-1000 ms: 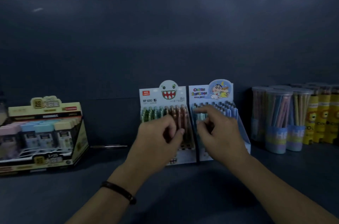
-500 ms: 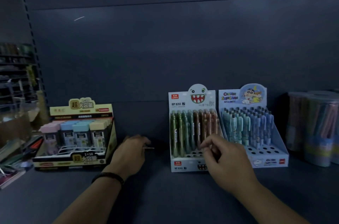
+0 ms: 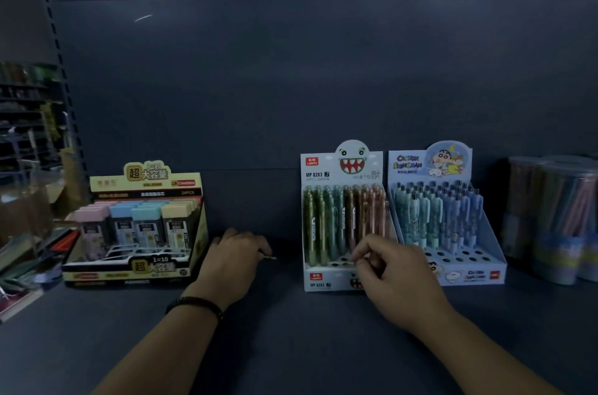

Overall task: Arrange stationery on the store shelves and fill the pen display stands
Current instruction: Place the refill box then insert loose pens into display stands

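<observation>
Green and copper pens point(image 3: 343, 220) stand upright in the monster-face display stand point(image 3: 343, 168) on the shelf point(image 3: 291, 339). Right hand point(image 3: 391, 275) curls at its front holes; whether it holds anything cannot be told. Left hand point(image 3: 231, 262) grips a thin pen point(image 3: 271, 257) on the shelf. Blue cartoon stand point(image 3: 469, 275) just beside, right; yellow box point(image 3: 145, 182) left.

The shelf point(image 3: 291, 346) is dark grey-blue. The monster stand point(image 3: 323, 168) is white, with a pale face and a red mouth. Its pens point(image 3: 323, 223) are green, teal, brown and pink. The cartoon stand point(image 3: 469, 276) is light blue, with patterned blue pens point(image 3: 433, 216). The box point(image 3: 145, 187) is yellow and black. The wristband point(image 3: 194, 302) is black.
</observation>
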Available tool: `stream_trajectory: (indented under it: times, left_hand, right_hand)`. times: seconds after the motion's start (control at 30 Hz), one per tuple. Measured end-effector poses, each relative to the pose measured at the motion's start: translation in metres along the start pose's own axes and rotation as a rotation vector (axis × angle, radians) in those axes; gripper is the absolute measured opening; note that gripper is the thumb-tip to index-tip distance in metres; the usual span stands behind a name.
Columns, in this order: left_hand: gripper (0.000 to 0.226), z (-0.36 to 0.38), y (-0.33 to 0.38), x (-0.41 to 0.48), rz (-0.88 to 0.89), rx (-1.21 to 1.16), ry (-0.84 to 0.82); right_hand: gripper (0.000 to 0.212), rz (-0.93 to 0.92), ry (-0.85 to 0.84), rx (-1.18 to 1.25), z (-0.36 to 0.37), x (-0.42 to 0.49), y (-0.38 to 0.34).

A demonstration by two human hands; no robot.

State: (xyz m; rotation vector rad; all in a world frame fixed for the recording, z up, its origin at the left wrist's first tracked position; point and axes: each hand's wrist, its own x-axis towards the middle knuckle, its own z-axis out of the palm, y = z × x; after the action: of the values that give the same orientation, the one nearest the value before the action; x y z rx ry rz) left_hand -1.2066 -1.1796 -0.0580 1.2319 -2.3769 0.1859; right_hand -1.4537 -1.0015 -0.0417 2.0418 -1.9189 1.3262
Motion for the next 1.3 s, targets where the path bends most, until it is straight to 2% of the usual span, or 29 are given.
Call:
stream_trajectory:
  times: [0.13, 0.23, 0.33, 0.4, 0.47, 0.6, 0.7, 0.87, 0.93, 1.03, 1.13, 1.23, 1.3]
  left_hand:
    - [0.012, -0.001, 0.0, -0.002, 0.013, -0.152, -0.037]
    - [0.016, -0.005, -0.009, -0.006, 0.026, -0.345, -0.125]
    - [0.016, -0.015, -0.017, -0.011, 0.002, -0.358, -0.168]
    - [0.017, -0.022, -0.014, -0.012, -0.012, -0.39, -0.128]
    - [0.018, -0.026, -0.006, -0.012, -0.018, -0.505, -0.087]
    - [0.016, -0.04, 0.013, -0.015, 0.022, -0.881, -0.134]
    - [0.007, -0.051, 0.025, -0.017, 0.016, -1.171, -0.101]
    - [0.003, -0.049, 0.058, -0.019, 0.068, -1.397, -0.191]
    - [0.006, -0.046, 0.068, -0.02, 0.082, -1.415, -0.204]
    - [0.008, -0.043, 0.08, -0.022, 0.105, -1.387, -0.195]
    - [0.008, -0.043, 0.092, -0.025, 0.131, -1.355, -0.166]
    - [0.006, -0.043, 0.096, -0.027, 0.151, -1.234, -0.064]
    - [0.008, -0.042, 0.096, -0.03, 0.178, -1.112, 0.012]
  right_hand:
    - [0.022, -0.002, 0.004, 0.014, -0.001, -0.001, 0.0]
    - [0.022, 0.0, 0.001, 0.028, -0.002, -0.003, -0.001]
    - [0.023, 0.005, -0.015, 0.038, -0.002, -0.003, -0.001]
    - [0.025, 0.004, -0.02, 0.045, -0.002, -0.003, -0.002]
    - [0.026, 0.005, -0.025, 0.06, -0.002, -0.003, -0.002]
    - [0.028, 0.014, -0.006, 0.116, -0.001, -0.003, -0.002]
    - [0.021, -0.003, -0.007, 0.27, -0.004, -0.003, -0.01]
    - [0.023, 0.044, -0.008, 0.575, -0.005, 0.001, -0.025]
    - [0.024, 0.073, 0.031, 0.631, -0.006, 0.003, -0.027]
    - [0.01, 0.066, 0.047, 0.658, -0.007, 0.004, -0.028]
    - [0.006, 0.056, 0.063, 0.68, -0.006, 0.004, -0.028]
    - [0.005, 0.08, 0.109, 0.739, -0.008, 0.006, -0.025]
    - [0.007, 0.102, 0.198, 0.761, -0.014, 0.009, -0.022]
